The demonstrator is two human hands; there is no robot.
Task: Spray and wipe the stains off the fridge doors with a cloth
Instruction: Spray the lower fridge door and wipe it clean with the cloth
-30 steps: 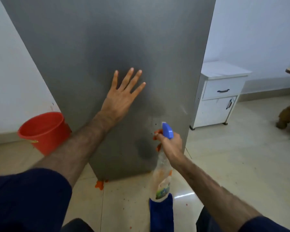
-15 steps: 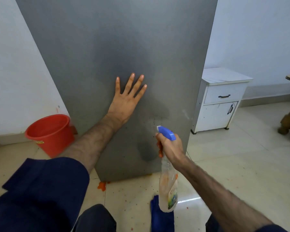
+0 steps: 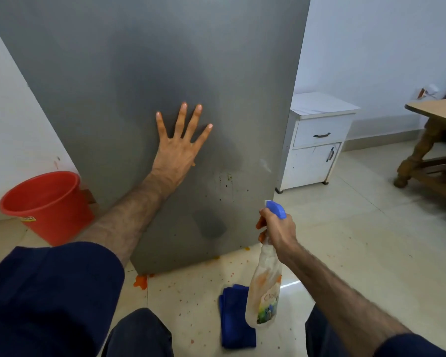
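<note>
1. Head view looks down at a grey fridge door [image 3: 150, 81], where dark and greenish specks [image 3: 225, 179] sit low on the panel, to the right of the left hand [image 3: 177, 153].
2. That left hand lies flat on the door with its fingers straight and fanned, palm pressed to the metal, holding nothing; the forearm reaches up from a dark blue sleeve [image 3: 49, 297].
3. Its fellow, the right hand [image 3: 277, 229], curls round the neck of a spray bottle [image 3: 265, 289], fingers at the trigger under the blue nozzle [image 3: 276, 208], which points toward the lower door. The bottle hangs just clear of the panel, not touching it.
4. Handling, as a judgement: the bottle is thin, clear plastic, looks mostly empty and so light, and smeared with orange residue that may make it slippery. The neck below the trigger is the sound place to hold it, as it is held now.
5. A blue cloth [image 3: 236, 318] lies folded on the tiled floor [image 3: 358, 248] below the bottle, partly behind it. It looks soft and limp, so it should bunch easily when pinched at an edge or gathered in the palm.
6. Orange splashes [image 3: 141, 282] mark the floor at the door's foot; a red bucket [image 3: 47, 204] stands to the left and a white cabinet [image 3: 317, 140] to the right.
</note>
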